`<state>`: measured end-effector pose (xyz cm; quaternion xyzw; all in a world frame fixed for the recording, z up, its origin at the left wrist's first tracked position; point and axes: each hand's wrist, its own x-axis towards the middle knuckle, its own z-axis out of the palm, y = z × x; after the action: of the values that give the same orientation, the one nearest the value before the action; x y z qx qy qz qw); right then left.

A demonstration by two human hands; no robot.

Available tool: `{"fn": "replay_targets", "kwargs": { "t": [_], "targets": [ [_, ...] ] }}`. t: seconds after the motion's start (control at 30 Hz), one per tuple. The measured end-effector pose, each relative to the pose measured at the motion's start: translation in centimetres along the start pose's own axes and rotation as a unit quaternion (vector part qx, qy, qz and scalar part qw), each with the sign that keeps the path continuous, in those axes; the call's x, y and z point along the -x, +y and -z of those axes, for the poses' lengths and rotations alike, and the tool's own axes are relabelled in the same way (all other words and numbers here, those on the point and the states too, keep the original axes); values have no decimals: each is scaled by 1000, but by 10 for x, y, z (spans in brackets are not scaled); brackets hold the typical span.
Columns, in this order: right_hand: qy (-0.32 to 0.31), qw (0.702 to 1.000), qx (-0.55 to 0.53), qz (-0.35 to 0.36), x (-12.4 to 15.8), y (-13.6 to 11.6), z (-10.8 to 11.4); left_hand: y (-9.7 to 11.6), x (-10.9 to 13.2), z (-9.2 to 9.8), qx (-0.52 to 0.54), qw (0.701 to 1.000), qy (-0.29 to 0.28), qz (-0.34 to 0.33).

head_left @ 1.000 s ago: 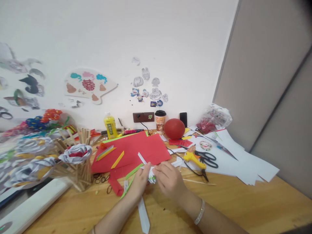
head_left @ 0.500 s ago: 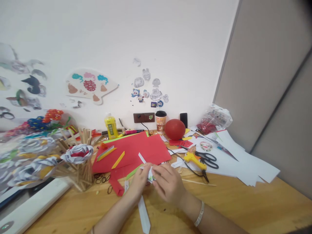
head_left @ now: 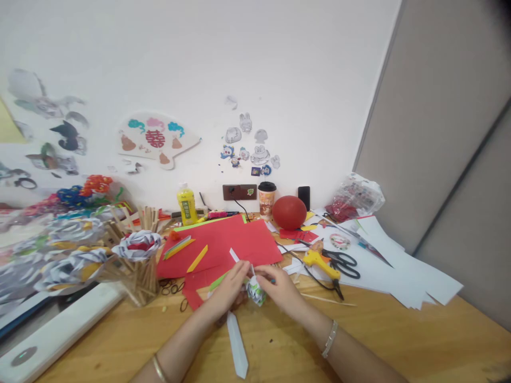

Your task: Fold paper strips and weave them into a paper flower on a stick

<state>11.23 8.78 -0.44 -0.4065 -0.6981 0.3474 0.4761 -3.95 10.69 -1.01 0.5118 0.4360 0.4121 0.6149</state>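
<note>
A small folded white and green paper piece [head_left: 256, 291] sits between my two hands, just above the wooden table. My left hand [head_left: 230, 287] is closed at its left side, with the fingertips near a thin white strip; its lower fingers are hidden. From the right, my right hand [head_left: 276, 284] pinches the upper edge of the piece with thumb and fingers. Below my left hand a long white paper strip [head_left: 238, 348] points toward the table's front. Red paper sheets [head_left: 227, 242] lie behind the hands.
A yellow glue gun [head_left: 321, 264] and black scissors [head_left: 344, 263] lie on the right, before a red balloon [head_left: 289, 212] and a cup [head_left: 266, 199]. White sheets [head_left: 415, 260] spread rightward. Wooden sticks [head_left: 138, 279], paper flowers [head_left: 72, 266] and a yellow bottle [head_left: 186, 205] stand left.
The folded piece has come further out between my hands and shows more of its white and green surface. My right hand's fingers have shifted to its top. The view has moved slightly left.
</note>
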Motion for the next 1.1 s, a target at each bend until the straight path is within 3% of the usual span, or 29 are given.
{"fn": "replay_targets", "kwargs": {
  "t": [0.2,0.43,0.53,0.67,0.77,0.9,1.0,1.1],
  "targets": [
    [22,997,-52,-46,-3,17,-2,3,-11,3,-200,967,0,-158],
    [54,996,-20,-65,-5,18,1,7,-7,0,-225,955,14,-195],
    [43,996,-47,-59,-7,15,5,7,-7,2,-204,960,10,-193],
    [-16,989,-124,-78,-8,13,11,10,-7,4,-149,978,-67,-132],
    [-70,971,-164,-161,-7,14,14,10,-7,5,-150,981,-101,-66],
    [-114,943,-190,-249,-7,19,15,6,-7,5,-207,975,-75,-25],
    [-116,950,-160,-240,-7,23,12,4,-8,6,-246,965,-77,-41],
    [-86,975,-78,-187,-8,25,8,2,-9,7,-281,953,-80,-77]
  ]
}}
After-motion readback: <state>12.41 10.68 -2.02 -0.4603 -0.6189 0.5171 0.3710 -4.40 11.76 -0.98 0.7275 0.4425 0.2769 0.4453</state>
